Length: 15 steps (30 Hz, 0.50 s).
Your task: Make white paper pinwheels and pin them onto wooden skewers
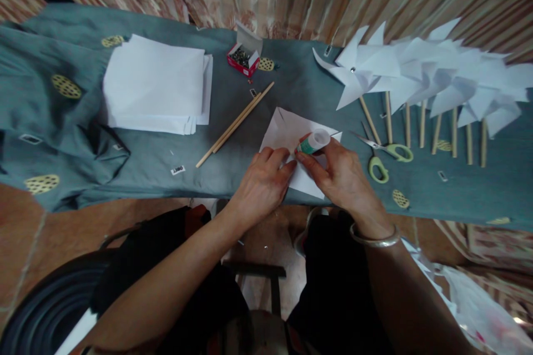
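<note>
Glue stick (313, 141) lies tipped over the cut paper square (287, 130) at table centre, pinched in right hand (339, 175), fingers closed round it. Left hand (262, 183), fingers flat and spread, presses the square. Scissors (385, 155) at 3 o'clock; two wooden sticks (235, 123) at 9; pin box (244, 55) at 11.

The paper square (287, 133) is partly covered by both hands — its near edge is hidden — and the pin box (242, 58) contents are too small to identify.
</note>
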Each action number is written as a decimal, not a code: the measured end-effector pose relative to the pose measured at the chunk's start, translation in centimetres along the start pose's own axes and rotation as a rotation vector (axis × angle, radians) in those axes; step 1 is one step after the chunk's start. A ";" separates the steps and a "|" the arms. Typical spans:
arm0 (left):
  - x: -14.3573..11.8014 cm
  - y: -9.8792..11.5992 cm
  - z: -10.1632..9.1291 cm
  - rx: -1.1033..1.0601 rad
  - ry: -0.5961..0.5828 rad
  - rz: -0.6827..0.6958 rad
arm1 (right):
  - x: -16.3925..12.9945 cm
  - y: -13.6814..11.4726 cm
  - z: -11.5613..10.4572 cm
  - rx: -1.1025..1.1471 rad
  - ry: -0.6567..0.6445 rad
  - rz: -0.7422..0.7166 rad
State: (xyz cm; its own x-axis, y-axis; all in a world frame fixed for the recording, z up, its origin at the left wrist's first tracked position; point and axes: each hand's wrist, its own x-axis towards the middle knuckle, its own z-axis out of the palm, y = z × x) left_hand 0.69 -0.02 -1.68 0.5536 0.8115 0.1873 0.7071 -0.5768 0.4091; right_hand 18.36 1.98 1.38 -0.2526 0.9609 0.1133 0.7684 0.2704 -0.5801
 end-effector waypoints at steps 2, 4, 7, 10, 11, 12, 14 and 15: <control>0.0 0.0 -0.1 0.000 -0.002 0.001 | 0.0 0.2 0.0 0.027 -0.006 0.027; 0.0 0.0 -0.1 0.004 -0.004 0.004 | -0.1 0.7 0.2 0.102 -0.003 0.089; 0.0 0.0 -0.2 0.013 -0.010 0.013 | 0.0 1.9 0.7 0.347 0.051 0.217; 0.0 0.0 -0.2 0.019 -0.020 0.013 | 0.1 3.0 1.2 0.616 0.135 0.303; 0.0 0.0 -0.3 0.020 -0.022 0.011 | 0.1 3.3 1.3 0.666 0.159 0.316; 0.0 0.0 -0.3 0.020 -0.023 0.008 | 0.1 3.5 1.3 0.692 0.180 0.322; 0.0 0.0 -0.2 0.021 -0.018 0.009 | 0.1 3.6 1.3 0.692 0.206 0.314; 0.0 0.0 -0.2 0.023 -0.013 0.011 | 0.0 3.6 1.3 0.682 0.212 0.305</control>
State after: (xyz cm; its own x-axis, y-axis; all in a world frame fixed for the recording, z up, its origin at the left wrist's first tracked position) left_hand 0.59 -0.02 -1.49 0.5672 0.8038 0.1796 0.7106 -0.5878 0.3867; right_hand 20.36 2.91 -1.74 0.0826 0.9964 -0.0189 0.2367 -0.0381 -0.9708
